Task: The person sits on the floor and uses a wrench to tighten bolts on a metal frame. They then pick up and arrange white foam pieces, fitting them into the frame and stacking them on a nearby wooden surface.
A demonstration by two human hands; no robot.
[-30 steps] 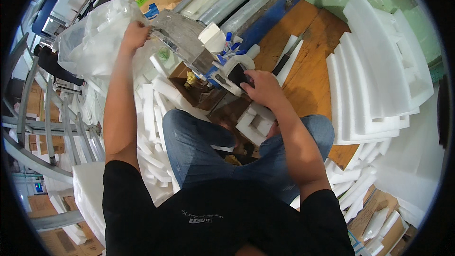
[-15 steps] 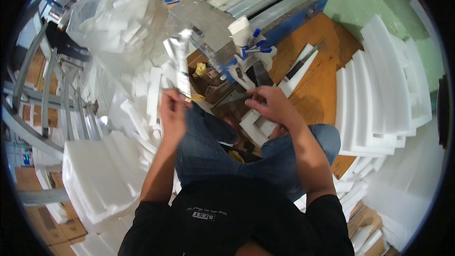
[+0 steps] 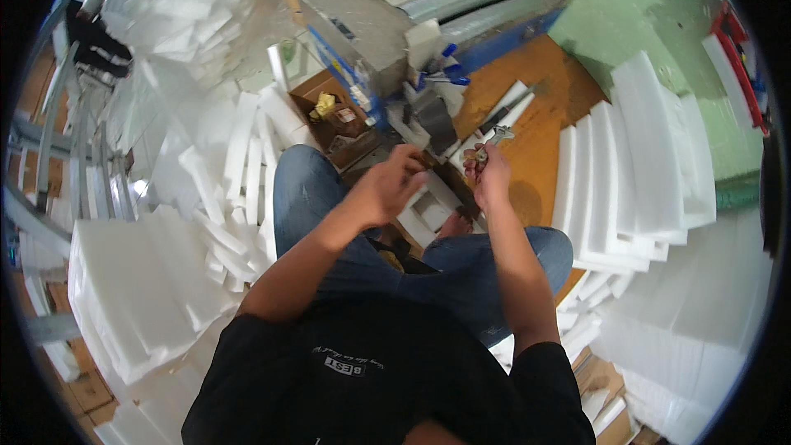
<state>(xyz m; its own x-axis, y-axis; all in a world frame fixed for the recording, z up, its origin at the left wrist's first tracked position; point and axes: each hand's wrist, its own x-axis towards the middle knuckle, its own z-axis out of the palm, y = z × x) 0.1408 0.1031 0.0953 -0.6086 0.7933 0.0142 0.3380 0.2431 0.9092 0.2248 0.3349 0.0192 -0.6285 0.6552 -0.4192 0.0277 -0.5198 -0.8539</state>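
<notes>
My right hand [image 3: 488,173] is closed around the handle of a metal wrench [image 3: 499,135], whose jaw end points up and away over the orange-brown board [image 3: 544,140]. My left hand [image 3: 391,185] is in front of the machine, nothing visible in it, its fingers loosely bent and apart, somewhat blurred. Just beyond both hands is the end of a grey machine [image 3: 354,25], where a blue-handled fitting [image 3: 445,74] and a dark grey plate [image 3: 433,117] sit. A knife with a dark handle [image 3: 501,111] lies on a white foam strip to the right.
An open cardboard box [image 3: 306,92] with yellow scraps stands beyond my left knee. White foam pieces [image 3: 428,210] lie between my legs. Stacked foam blocks stand left [image 3: 140,288] and right [image 3: 614,173]. A clear bag of foam offcuts [image 3: 194,16] is at the far left.
The shiny wrench was upright in my left hand; now my right hand holds it, at the right. My left hand has moved right, toward the middle. The view has shifted slightly.
</notes>
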